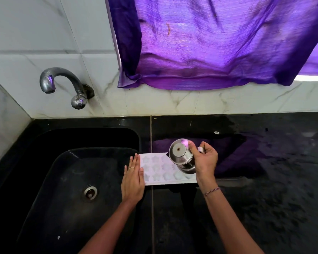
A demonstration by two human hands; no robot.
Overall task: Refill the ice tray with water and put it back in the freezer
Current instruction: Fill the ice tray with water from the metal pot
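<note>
The filling step is in hand: the right hand (pixel 205 160) has its fingers curled round the handle of a steel jug (pixel 182 156), thumb pressed on its side, and holds it tipped over the right part of the ice tray (pixel 160 169), base turned toward the camera. Whether water is running out cannot be told. The left hand (pixel 133 178) lies flat, fingers straight and together, against the tray's left end, apparently steadying it. The tray is white, with rows of star-shaped cells, and lies on the black table (pixel 264 180) just beside the sink (pixel 72 171). Next, I judge, the jug must pass along the rows until every cell is filled, then the tray be lifted level, since a shallow full tray spills at any tilt
</note>
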